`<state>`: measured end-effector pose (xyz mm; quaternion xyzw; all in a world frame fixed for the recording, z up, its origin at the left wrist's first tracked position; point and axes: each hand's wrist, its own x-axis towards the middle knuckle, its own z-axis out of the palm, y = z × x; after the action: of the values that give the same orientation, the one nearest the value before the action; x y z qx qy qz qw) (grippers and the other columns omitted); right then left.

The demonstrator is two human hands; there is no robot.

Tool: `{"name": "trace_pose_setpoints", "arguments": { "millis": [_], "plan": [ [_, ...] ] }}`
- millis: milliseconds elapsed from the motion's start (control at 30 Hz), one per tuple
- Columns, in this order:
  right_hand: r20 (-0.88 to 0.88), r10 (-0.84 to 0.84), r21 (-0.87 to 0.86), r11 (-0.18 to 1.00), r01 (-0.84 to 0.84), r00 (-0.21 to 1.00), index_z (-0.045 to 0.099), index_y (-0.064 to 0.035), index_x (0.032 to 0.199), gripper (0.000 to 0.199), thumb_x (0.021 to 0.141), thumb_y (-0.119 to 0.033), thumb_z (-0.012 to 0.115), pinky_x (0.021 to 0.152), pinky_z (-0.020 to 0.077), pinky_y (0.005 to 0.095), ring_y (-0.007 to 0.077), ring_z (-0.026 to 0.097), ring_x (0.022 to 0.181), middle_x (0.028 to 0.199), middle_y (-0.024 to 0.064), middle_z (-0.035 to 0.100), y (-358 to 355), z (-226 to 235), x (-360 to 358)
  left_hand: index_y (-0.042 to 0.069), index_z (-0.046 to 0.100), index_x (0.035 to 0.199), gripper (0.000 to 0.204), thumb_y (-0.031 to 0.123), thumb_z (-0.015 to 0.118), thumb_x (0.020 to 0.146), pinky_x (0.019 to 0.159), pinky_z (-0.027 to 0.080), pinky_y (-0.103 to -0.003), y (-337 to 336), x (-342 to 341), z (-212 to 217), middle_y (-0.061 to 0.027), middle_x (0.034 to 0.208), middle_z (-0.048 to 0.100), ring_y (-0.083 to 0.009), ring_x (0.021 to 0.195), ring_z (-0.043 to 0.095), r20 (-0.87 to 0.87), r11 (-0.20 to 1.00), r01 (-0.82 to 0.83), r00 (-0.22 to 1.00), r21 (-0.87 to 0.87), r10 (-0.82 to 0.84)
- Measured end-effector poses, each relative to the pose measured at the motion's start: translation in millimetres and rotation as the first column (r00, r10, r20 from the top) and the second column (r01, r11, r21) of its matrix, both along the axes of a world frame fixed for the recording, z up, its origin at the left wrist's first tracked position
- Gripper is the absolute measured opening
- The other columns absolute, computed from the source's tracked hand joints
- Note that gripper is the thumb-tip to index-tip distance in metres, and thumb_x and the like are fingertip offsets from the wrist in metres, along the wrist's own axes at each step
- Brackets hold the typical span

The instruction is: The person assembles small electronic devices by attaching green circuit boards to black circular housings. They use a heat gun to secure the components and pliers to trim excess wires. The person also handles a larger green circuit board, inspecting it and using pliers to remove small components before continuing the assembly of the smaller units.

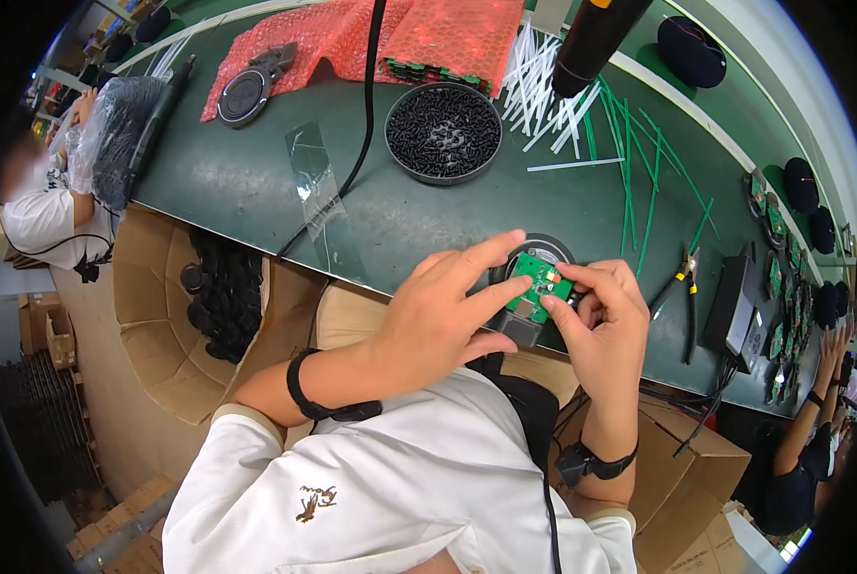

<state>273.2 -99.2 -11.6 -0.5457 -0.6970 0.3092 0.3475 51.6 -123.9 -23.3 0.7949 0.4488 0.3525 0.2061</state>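
Observation:
A small green circuit board with a red part and light parts on it sits over a round black housing at the table's near edge. My right hand pinches the board's right side between thumb and forefinger. From the left, my left hand reaches over with its fingers spread, a fingertip touching the board. Its thumb lies near a dark grey block at the board's lower end. The housing is partly covered by the board and my fingers.
A round tray of small black pieces stands ahead, with white strips and green wires beyond. Pliers and a black box lie right. Red bubble wrap lies far left; a cardboard box of black parts stands left.

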Motion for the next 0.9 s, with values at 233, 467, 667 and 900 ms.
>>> {"name": "trace_pose_setpoints", "arguments": {
  "millis": [233,467,667,900],
  "plan": [
    [0.080,0.107,0.060,0.992,-0.112,0.991,0.074,-0.0075,0.121,0.050,0.073,-0.005,0.088,0.064,0.0457,0.0267,0.0141,0.053,0.071,0.112,0.0078,0.061,-3.4,13.7,5.3,0.008,0.071,0.121,0.048,0.027,0.080,0.078,0.090,0.050,-0.042,12.9,-5.4,2.3,-0.0092,0.136,0.066,-0.0290,0.105,0.066,-0.055,0.998,0.025,0.998,0.064,-0.022],
    [0.033,0.063,0.350,0.934,-0.070,0.997,0.075,-0.0014,0.109,0.032,0.079,-0.008,0.084,0.073,0.0527,0.0318,0.0239,0.064,0.086,0.110,0.0122,0.068,0.9,0.0,-6.3,0.004,0.073,0.107,0.030,0.028,0.075,0.088,0.080,0.051,-0.039,33.3,-7.5,17.4,-0.0116,0.101,0.071,-0.0314,0.090,0.067,0.104,0.999,0.018,0.994,-0.042,-0.014],
    [-0.092,0.039,0.328,0.944,-0.007,0.995,0.074,0.0015,0.105,0.024,0.083,-0.007,0.082,0.074,0.0537,0.0322,0.0248,0.066,0.084,0.099,0.0131,0.070,6.2,-14.2,-13.8,0.002,0.073,0.108,0.031,0.018,0.081,0.083,0.072,0.053,-0.037,33.2,3.6,16.3,-0.0114,0.092,0.069,-0.0291,0.083,0.067,0.259,0.998,-0.044,0.964,-0.045,0.054],
    [-0.189,0.100,0.325,0.945,-0.034,0.977,0.074,0.0017,0.108,0.027,0.084,-0.008,0.081,0.074,0.0535,0.0319,0.0236,0.066,0.085,0.100,0.0136,0.069,5.0,-16.7,-10.6,0.003,0.074,0.112,0.035,0.016,0.083,0.081,0.068,0.054,-0.035,26.4,5.2,16.1,-0.0114,0.093,0.071,-0.0267,0.079,0.068,0.192,0.997,-0.060,0.979,-0.047,0.068]
  ]
}}
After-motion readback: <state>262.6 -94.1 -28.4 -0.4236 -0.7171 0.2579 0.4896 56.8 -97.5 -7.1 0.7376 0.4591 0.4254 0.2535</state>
